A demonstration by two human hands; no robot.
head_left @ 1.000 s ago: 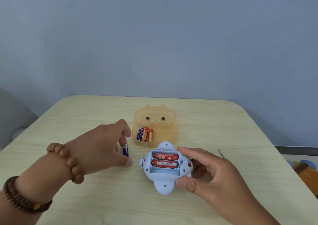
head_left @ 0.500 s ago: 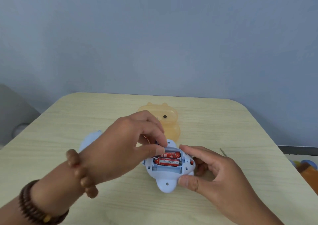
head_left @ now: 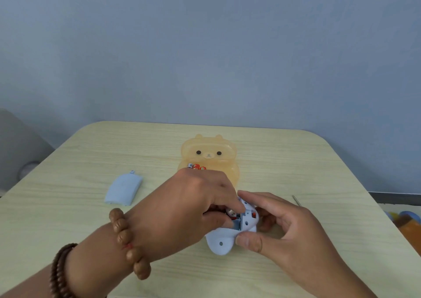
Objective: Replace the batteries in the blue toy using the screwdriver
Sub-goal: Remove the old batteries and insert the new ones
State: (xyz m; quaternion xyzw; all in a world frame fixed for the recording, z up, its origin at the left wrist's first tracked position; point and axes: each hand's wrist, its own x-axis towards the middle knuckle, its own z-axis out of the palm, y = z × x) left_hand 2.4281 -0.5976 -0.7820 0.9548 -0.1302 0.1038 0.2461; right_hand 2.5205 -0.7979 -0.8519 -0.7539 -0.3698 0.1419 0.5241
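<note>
Blue toy (head_left: 222, 240) is lying belly-up on the wooden desk (head_left: 68, 220), just in front of the orange bear-shaped case (head_left: 208, 146). Right hand (head_left: 284, 225) is gripping its right side, thumb and fingers curled round it. Left hand (head_left: 189, 206) is reaching into the open compartment, fingers curled, seemingly pinching a battery (head_left: 231, 213). The toy's blue cover (head_left: 124, 190) is lying well left.

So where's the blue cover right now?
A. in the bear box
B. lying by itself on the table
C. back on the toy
B: the cover lies flat on the table, well apart from the toy and the bear box.
</note>
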